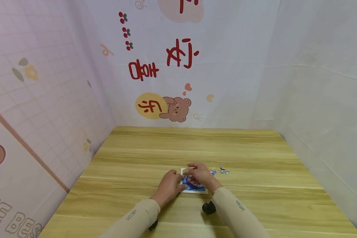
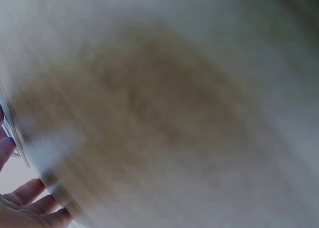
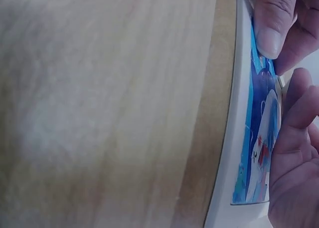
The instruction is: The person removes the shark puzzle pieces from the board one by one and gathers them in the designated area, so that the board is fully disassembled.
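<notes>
While the left hand (image 1: 169, 185) touches the puzzle (image 1: 195, 188) with relaxed fingers, the right hand (image 1: 201, 174) curves over it, any grip unclear. The puzzle lies flat on the table (image 1: 244, 150), near edge running left to right, long axis uncertain.

a wood-grain table (image 1: 142, 145) bears a white-bordered picture puzzle (image 1: 195, 189) and loose pieces (image 1: 224, 171) near it.

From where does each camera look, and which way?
Head: on the head, facing forward and down at the table, puzzle, left hand and right hand; sleeves show.
Left wrist: on that wrist, facing blurred table; fingers at left.
Right wrist: on that wrist, facing table and puzzle; both hands.
Head and right wrist share the puzzle.
</notes>
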`<state>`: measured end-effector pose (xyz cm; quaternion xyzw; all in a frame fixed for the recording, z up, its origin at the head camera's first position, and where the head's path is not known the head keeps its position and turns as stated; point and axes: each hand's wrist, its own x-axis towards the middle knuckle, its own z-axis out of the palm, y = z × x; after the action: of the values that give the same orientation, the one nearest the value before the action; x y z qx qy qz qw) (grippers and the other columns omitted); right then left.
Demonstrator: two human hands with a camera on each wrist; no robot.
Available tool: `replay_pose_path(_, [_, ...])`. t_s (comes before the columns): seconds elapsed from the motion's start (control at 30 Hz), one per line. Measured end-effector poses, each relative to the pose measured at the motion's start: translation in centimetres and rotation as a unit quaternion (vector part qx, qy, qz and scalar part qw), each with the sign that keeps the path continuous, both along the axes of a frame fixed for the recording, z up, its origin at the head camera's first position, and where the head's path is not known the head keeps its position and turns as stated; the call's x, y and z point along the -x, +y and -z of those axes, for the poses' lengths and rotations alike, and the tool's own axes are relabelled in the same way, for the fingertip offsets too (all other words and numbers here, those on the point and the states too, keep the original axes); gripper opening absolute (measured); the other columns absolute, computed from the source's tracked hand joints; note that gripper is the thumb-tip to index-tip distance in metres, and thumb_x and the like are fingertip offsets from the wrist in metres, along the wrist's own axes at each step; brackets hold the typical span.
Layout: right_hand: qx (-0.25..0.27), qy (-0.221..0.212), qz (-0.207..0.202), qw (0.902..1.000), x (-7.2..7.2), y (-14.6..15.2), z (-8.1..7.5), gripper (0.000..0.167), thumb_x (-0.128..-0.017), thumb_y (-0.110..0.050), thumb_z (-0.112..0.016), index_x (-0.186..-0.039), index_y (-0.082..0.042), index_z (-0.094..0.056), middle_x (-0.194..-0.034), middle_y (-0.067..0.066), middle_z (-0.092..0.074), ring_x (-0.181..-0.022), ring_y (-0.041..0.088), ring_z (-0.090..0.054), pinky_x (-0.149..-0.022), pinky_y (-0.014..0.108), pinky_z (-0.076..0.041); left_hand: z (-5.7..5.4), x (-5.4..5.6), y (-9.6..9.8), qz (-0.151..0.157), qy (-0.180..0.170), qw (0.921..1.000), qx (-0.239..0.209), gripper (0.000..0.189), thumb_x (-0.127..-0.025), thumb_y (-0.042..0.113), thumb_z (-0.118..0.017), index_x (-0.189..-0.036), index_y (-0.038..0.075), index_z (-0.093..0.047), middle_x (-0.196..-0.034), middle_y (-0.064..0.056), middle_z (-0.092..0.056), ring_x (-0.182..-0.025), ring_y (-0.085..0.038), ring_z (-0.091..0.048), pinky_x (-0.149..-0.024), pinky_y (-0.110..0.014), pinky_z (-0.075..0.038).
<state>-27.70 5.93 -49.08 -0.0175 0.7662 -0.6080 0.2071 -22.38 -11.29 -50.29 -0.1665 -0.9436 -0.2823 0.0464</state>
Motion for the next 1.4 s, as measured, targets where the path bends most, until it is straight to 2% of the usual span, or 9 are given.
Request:
replay_pose_path(0.2, [-0.015,0.001,0.014,0.9998,0.0,-0.2,0.2,0.043,-0.099,-0.007,-0.056,-0.14,0.003,-0.05,-0.095,0.011,-0.069,-0.064,0.016,-0.065,-0.057,0.027,-0.052,-0.2,-0.1,0.1,0.002,0.009,1.0,0.001,0.03,-0.084,0.024,-0.08,-0.105,0.003,-0.074,-0.124,-0.029,-0.057,-0.115,-0.043,-0.057,-0.098,-0.053,-0.044])
replay_pose_path(0.4, [-0.021,0.004,-0.002,0.9998,-0.2,-0.2,0.2,0.048,-0.098,-0.005,-0.055,-0.145,0.0,-0.047,-0.084,0.012,-0.068,-0.061,0.015,-0.062,-0.055,0.025,-0.048,-0.2,-0.2,0.1,0.004,0.014,0.9999,0.008,0.03,-0.084,0.024,-0.08,-0.104,0.003,-0.074,-0.122,-0.028,-0.059,-0.112,-0.041,-0.058,-0.096,-0.052,-0.045])
replay_pose_path(0.67, [-0.028,0.002,-0.009,0.9996,-0.4,-0.2,0.3,0.042,-0.099,-0.005,-0.055,-0.14,0.001,-0.052,-0.086,0.01,-0.067,-0.064,0.016,-0.062,-0.057,0.026,-0.048,-0.2,-0.2,0.2,0.006,0.004,1.0,0.005,0.03,-0.085,0.024,-0.079,-0.106,0.002,-0.074,-0.123,-0.028,-0.058,-0.115,-0.043,-0.056,-0.098,-0.053,-0.044])
replay_pose_path(1.07, [-0.045,0.011,0.021,0.9987,-0.1,0.8,-0.2,0.041,-0.097,-0.002,-0.058,-0.138,-0.002,-0.055,-0.093,0.009,-0.066,-0.068,0.016,-0.062,-0.058,0.027,-0.048,-0.3,-0.2,0.4,-0.005,-0.002,1.0,0.007,0.032,-0.084,0.024,-0.08,-0.106,0.002,-0.074,-0.124,-0.029,-0.057,-0.115,-0.043,-0.056,-0.099,-0.053,-0.043])
replay_pose_path(1.3, [-0.037,0.038,0.018,0.9984,0.1,2.9,-0.2,0.043,-0.094,0.0,-0.06,-0.136,0.001,-0.055,-0.081,0.01,-0.067,-0.061,0.015,-0.06,-0.055,0.026,-0.045,-0.5,-0.3,0.4,-0.003,-0.014,0.9999,0.006,0.034,-0.086,0.026,-0.078,-0.109,0.001,-0.073,-0.126,-0.028,-0.057,-0.117,-0.043,-0.055,-0.101,-0.054,-0.042])
replay_pose_path(1.4, [-0.041,0.044,0.02,0.998,0.0,4.0,-0.5,0.042,-0.093,-0.001,-0.061,-0.136,-0.001,-0.057,-0.082,0.011,-0.067,-0.064,0.018,-0.061,-0.056,0.028,-0.043,-0.5,-0.3,0.5,-0.005,-0.021,0.9998,0.005,0.035,-0.087,0.027,-0.077,-0.11,0.001,-0.073,-0.127,-0.027,-0.057,-0.117,-0.043,-0.055,-0.102,-0.054,-0.041])
